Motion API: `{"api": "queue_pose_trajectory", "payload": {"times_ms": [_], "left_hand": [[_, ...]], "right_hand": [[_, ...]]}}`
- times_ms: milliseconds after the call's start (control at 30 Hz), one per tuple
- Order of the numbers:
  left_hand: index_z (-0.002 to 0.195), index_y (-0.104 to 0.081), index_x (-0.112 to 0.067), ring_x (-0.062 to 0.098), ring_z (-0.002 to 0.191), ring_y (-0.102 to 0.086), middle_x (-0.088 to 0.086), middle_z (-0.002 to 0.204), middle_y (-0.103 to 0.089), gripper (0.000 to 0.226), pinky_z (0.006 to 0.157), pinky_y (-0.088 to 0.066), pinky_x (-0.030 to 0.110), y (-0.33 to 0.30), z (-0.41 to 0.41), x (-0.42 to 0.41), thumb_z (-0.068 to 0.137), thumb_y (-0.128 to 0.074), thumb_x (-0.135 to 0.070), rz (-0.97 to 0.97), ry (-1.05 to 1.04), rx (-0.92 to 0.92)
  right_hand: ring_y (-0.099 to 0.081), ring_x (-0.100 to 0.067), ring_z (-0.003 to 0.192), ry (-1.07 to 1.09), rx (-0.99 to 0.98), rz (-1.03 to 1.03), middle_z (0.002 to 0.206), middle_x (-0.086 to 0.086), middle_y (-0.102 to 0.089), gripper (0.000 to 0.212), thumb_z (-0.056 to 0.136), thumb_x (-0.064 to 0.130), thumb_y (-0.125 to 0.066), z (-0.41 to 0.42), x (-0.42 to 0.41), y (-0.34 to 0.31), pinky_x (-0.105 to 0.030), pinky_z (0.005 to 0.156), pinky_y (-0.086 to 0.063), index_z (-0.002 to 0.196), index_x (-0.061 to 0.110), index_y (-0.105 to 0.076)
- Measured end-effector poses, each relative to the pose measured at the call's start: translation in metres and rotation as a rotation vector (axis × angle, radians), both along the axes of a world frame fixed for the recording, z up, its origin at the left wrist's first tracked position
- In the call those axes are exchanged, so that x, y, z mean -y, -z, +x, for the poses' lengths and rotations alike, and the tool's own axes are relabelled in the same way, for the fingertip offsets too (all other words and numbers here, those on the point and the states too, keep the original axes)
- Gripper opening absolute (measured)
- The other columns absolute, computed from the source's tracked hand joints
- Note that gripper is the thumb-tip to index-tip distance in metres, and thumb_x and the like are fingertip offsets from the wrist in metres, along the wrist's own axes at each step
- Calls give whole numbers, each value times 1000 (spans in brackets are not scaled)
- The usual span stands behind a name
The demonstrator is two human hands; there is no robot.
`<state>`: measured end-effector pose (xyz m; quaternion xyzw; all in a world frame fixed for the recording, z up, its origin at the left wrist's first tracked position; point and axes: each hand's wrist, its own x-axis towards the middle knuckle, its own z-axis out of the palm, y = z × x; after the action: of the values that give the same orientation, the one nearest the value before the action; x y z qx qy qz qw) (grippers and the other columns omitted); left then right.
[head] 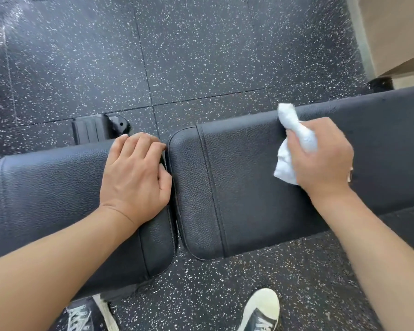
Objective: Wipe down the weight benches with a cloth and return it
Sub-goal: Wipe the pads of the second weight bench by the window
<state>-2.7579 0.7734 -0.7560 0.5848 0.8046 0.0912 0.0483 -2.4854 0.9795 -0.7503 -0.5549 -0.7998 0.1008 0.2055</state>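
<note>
The right hand (320,158) is clamped on a bunched white cloth (294,144), right of centre in the frame, pressing it onto the long pad (249,187). One end of the cloth sticks up past the pad's far edge and a flap hangs out below the fingers. Bunching it gives a firm wad to push with, which suits wiping textured vinyl.

The left hand (136,173) holds nothing. It lies flat on the short pad (46,192) at centre left, fingers curled over that pad's end at the gap between the pads, most likely to brace the body while leaning and to steady the bench (a judgement, not something seen).

Counted: one cloth, two hands, two black pads lying end to end with a narrow gap, and two shoes (261,311) at the bottom edge on the speckled floor (201,56). One black bench foot (101,127) shows above the left hand. The place where the cloth is to be returned is not in view.
</note>
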Motion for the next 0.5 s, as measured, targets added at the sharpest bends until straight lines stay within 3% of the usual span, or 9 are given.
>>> {"api": "queue_pose_trajectory", "payload": {"times_ms": [100, 267, 367, 500], "left_hand": [[115, -64, -8, 34, 122, -53, 9, 121, -61, 37, 120, -30, 51, 0, 1, 0, 87, -48, -26, 2, -11, 2], [115, -62, -10, 35, 121, -53, 8, 122, -60, 36, 120, -31, 51, -1, 1, -1, 86, -47, -25, -15, -12, -9], [112, -63, -10, 36, 119, -53, 9, 120, -62, 34, 118, -32, 52, -5, 3, -2, 86, -46, -25, -6, -16, 1], [113, -66, -8, 35, 119, -53, 11, 119, -63, 36, 118, -32, 52, -7, 5, -2, 86, -49, -24, 2, -20, 7]], "right_hand": [[-57, -33, 81, 58, -37, 6, 89, -8, -62, 26, 94, 35, -62, -56, 21, -2, -38, 66, -33, 91, 9, -60], [-53, -28, 75, -210, -38, 43, 85, -6, -58, 22, 92, 32, -68, -143, 82, -3, -38, 63, -38, 91, 12, -62], [-51, -28, 75, -341, -45, 37, 84, -6, -55, 21, 93, 32, -66, -126, 123, -4, -40, 64, -39, 91, 12, -62], [-42, -24, 70, -617, 5, -6, 81, -3, -47, 16, 94, 26, -66, -36, 188, -2, -41, 59, -40, 93, 11, -65]]}}
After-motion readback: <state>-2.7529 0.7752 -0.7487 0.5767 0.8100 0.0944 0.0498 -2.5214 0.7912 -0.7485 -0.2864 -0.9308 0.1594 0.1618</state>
